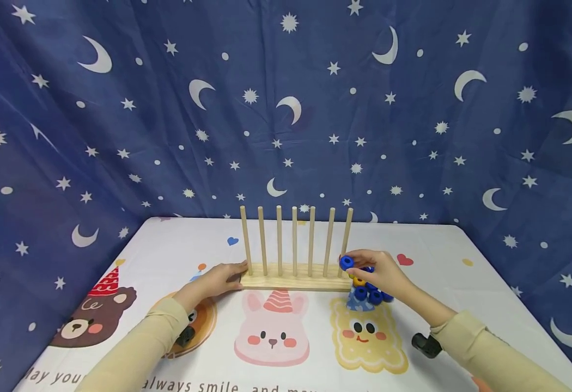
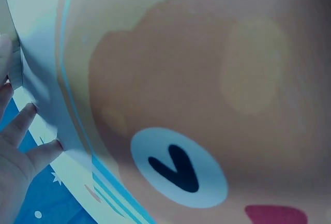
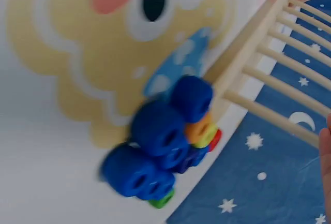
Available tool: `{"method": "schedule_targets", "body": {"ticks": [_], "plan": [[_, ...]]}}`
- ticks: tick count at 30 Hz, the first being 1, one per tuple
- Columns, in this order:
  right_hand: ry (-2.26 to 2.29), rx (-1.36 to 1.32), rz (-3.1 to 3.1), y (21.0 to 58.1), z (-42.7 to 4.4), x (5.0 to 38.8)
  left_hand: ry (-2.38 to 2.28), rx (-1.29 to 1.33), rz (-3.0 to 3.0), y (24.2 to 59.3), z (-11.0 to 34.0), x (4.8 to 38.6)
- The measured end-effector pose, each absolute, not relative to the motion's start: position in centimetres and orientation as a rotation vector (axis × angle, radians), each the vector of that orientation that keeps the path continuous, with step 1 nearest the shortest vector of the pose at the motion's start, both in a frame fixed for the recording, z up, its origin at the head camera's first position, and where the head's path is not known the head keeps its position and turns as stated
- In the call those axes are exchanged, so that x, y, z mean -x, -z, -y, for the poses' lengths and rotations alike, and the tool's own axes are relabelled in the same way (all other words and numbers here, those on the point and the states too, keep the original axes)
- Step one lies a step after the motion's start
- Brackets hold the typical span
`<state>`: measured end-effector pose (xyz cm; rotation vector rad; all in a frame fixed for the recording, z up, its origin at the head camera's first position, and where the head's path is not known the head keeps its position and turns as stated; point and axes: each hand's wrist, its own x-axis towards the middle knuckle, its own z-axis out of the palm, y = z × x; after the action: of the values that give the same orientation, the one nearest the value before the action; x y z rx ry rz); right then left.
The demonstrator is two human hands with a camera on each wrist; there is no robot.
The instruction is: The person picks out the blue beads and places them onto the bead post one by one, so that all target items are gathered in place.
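Note:
A wooden peg rack (image 1: 296, 281) with several upright pegs stands on the table. My left hand (image 1: 222, 279) grips the rack's left end; in the left wrist view, some spread fingers (image 2: 20, 123) of that hand show. My right hand (image 1: 381, 270) pinches a blue bead (image 1: 347, 263) with a hole through it, close beside the rightmost peg (image 1: 346, 239). Below and behind that hand lies a pile of beads, mostly blue (image 3: 158, 128), with a yellow bead (image 1: 358, 281), a red bead (image 3: 215, 140) and a green bead (image 3: 163, 199). The held bead is out of sight in the right wrist view.
A white tablecloth (image 1: 193, 316) printed with cartoon faces covers the table. Behind it hangs a blue curtain (image 1: 286, 147) with moons and stars. A small black object (image 1: 426, 345) lies by the right forearm, and another dark object (image 1: 185, 336) is by the left sleeve.

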<state>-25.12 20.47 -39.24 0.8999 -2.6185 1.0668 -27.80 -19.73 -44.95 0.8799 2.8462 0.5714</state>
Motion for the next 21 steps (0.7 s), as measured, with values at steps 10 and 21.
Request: {"method": "schedule_targets", "body": {"ticks": [10,21], "plan": [[-1.192,-0.98,2.509,37.7,-17.4,24.8,-0.678,-0.829,-2.827,45.5,19.7,27.7],[-1.314,-0.972,2.389,37.0,-14.2,24.6,-0.705,-0.819,-2.829,45.4,19.7,27.6]]}}
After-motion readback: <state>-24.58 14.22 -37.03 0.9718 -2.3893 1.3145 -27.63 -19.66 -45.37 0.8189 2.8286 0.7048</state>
